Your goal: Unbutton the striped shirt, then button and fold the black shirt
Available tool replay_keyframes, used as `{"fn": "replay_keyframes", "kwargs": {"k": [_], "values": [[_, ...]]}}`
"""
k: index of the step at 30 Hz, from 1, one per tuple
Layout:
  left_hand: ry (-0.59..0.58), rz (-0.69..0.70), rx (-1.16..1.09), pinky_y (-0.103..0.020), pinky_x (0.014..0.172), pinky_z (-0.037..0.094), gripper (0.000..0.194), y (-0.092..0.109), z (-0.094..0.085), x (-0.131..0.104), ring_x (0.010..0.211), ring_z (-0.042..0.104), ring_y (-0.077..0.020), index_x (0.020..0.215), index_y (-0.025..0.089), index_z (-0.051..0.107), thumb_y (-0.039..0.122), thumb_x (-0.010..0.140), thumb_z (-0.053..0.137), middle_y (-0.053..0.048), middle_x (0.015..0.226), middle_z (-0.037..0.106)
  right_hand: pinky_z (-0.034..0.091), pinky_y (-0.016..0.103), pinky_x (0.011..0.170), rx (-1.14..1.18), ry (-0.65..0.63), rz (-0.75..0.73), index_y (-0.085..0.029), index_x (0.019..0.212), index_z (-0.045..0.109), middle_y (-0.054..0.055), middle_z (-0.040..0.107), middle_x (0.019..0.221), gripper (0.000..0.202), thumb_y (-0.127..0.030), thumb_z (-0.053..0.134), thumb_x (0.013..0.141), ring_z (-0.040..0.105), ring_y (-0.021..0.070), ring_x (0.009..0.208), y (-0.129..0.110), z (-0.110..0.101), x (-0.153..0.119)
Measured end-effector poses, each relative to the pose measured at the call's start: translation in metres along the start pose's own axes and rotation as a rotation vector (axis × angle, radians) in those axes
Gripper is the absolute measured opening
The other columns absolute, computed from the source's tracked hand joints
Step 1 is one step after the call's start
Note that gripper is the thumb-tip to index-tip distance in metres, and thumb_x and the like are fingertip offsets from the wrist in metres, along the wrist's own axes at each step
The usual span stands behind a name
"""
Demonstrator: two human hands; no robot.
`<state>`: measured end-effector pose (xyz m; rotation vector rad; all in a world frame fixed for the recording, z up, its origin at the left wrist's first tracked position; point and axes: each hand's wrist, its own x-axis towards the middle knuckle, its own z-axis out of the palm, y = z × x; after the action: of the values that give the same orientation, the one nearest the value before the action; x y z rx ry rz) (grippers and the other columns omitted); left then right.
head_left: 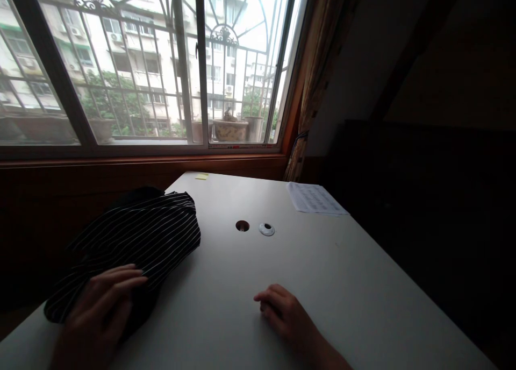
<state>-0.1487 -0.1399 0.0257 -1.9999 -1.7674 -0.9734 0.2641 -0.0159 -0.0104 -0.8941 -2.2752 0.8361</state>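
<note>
A black cloth with thin white stripes (161, 233), perhaps a garment, lies bunched on the left side of the white table (226, 284). Over its near part is my left hand (102, 305), fingers stretched toward the right and thumb below them. Whether that hand presses on the fabric or hovers just above it, I cannot tell. My right hand (282, 311) rests at the table's near middle, fingers loosely curled in, with nothing visible in them.
A round hole (242, 226) opens in the tabletop, with a white ring-shaped cap (266, 229) beside it. Printed sheets (316, 199) lie at the far right edge. A yellow sticky note (201, 176) is at the far left corner. Behind stands a barred window (161, 79) with a curtain (312, 85).
</note>
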Motion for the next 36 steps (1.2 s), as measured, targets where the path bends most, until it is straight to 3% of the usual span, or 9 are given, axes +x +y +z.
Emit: {"fn": "replay_keyframes", "kwargs": {"k": [4, 8, 14, 19, 25, 30, 36], "values": [[-0.339, 0.268, -0.117, -0.041, 0.109, 0.048, 0.052, 0.072, 0.044, 0.018, 0.136, 0.046, -0.0267, 0.146, 0.033, 0.043, 0.024, 0.096, 0.052, -0.003, 0.145, 0.052, 0.050, 0.030, 0.079, -0.033, 0.027, -0.008, -0.023, 0.107, 0.068, 0.006, 0.062, 0.095, 0.027, -0.011, 0.050, 0.090, 0.061, 0.0192, 0.087, 0.001, -0.002, -0.002], [-0.547, 0.396, -0.149, -0.052, 0.115, 0.037, 0.070, 0.101, 0.077, 0.035, 0.147, 0.028, -0.0313, 0.156, 0.031, 0.020, 0.037, 0.097, 0.055, -0.005, 0.159, 0.031, 0.049, 0.036, 0.096, -0.111, 0.025, 0.030, -0.026, 0.123, 0.061, 0.008, 0.061, 0.115, 0.038, -0.010, 0.054, 0.088, 0.059, 0.0219, 0.107, -0.004, -0.016, -0.006], [-0.668, 0.468, -0.203, -0.060, 0.118, 0.021, 0.089, 0.111, 0.108, 0.053, 0.149, 0.014, -0.0383, 0.158, 0.026, 0.011, 0.068, 0.090, 0.049, -0.012, 0.163, 0.012, 0.033, 0.046, 0.118, -0.303, -0.098, 0.047, -0.032, 0.150, 0.036, 0.008, 0.038, 0.153, 0.072, -0.030, 0.071, 0.086, 0.036, 0.0275, 0.141, -0.006, -0.038, -0.019], [-0.733, 0.469, -0.199, -0.062, 0.119, 0.013, 0.091, 0.109, 0.128, 0.054, 0.150, 0.009, -0.0392, 0.158, 0.023, 0.014, 0.075, 0.089, 0.042, -0.014, 0.163, 0.008, 0.025, 0.050, 0.121, -0.430, -0.219, 0.040, -0.026, 0.156, 0.027, 0.011, 0.015, 0.164, 0.091, -0.050, 0.074, 0.082, 0.018, 0.0335, 0.149, -0.003, -0.028, -0.017], [-0.814, 0.479, -0.182, -0.060, 0.121, 0.007, 0.090, 0.105, 0.123, 0.047, 0.151, 0.007, -0.0352, 0.158, 0.026, 0.002, 0.075, 0.091, 0.035, -0.010, 0.163, 0.001, 0.011, 0.052, 0.123, -0.478, -0.371, -0.035, -0.020, 0.159, 0.011, 0.009, 0.002, 0.164, 0.101, -0.075, 0.053, 0.085, 0.004, 0.0327, 0.151, 0.003, 0.001, -0.002], [-0.834, 0.478, -0.169, -0.061, 0.121, 0.007, 0.091, 0.108, 0.120, 0.047, 0.150, 0.005, -0.0364, 0.158, 0.027, -0.003, 0.076, 0.091, 0.033, -0.009, 0.163, -0.002, 0.007, 0.052, 0.124, -0.473, -0.363, -0.104, -0.022, 0.158, -0.001, 0.007, 0.000, 0.164, 0.103, -0.076, 0.049, 0.087, 0.006, 0.0304, 0.151, 0.012, 0.009, -0.001], [-0.836, 0.490, -0.170, -0.062, 0.121, 0.007, 0.092, 0.109, 0.120, 0.047, 0.150, 0.005, -0.0369, 0.157, 0.027, -0.007, 0.077, 0.090, 0.034, -0.008, 0.163, -0.004, 0.009, 0.054, 0.123, -0.511, -0.336, -0.134, -0.021, 0.158, 0.000, 0.008, 0.000, 0.163, 0.101, -0.075, 0.049, 0.088, 0.008, 0.0328, 0.150, 0.019, 0.010, 0.000]]}}
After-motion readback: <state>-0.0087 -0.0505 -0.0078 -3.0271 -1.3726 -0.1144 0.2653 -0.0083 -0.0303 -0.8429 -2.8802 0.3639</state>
